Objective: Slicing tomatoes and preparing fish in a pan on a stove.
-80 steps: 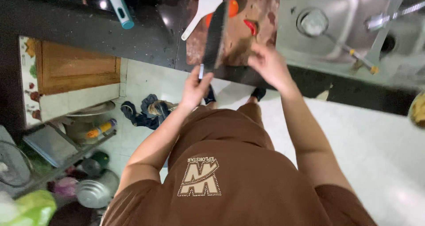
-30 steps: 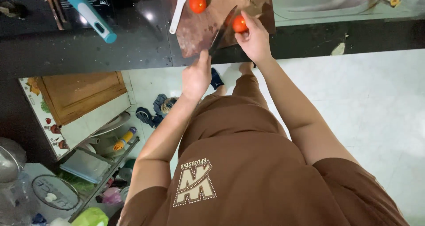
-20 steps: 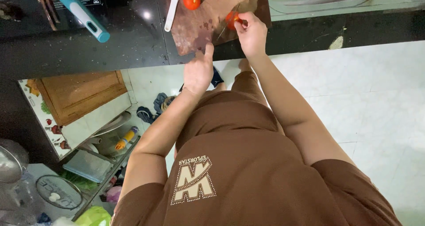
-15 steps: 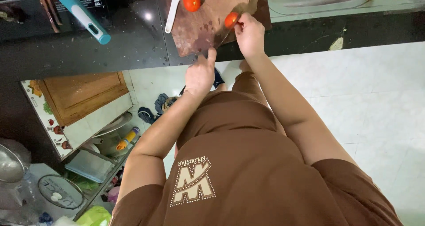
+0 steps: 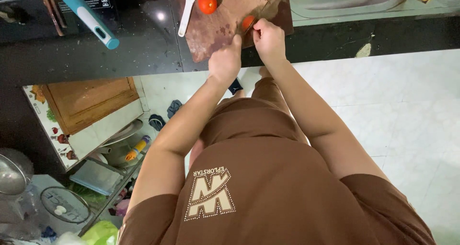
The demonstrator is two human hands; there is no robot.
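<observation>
under the hands, a stained matt wooden cutting board [image 5: 225, 24] on glossy black counter [image 5: 143, 43]; smooth shiny tomato [image 5: 207, 2]; steel sink [image 5: 345, 0].

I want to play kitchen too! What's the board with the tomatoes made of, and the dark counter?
The cutting board looks like wood: matte reddish-brown, worn and stained. The counter seems to be polished black stone, since it shines with a light's reflection, though it could be another glossy material.

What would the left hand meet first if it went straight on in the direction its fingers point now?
Probably the tomato on the brown cutting board, pinched by the right hand. The left hand points up and slightly right, toward it. Depth is unclear, and any knife there is hard to see.
</observation>
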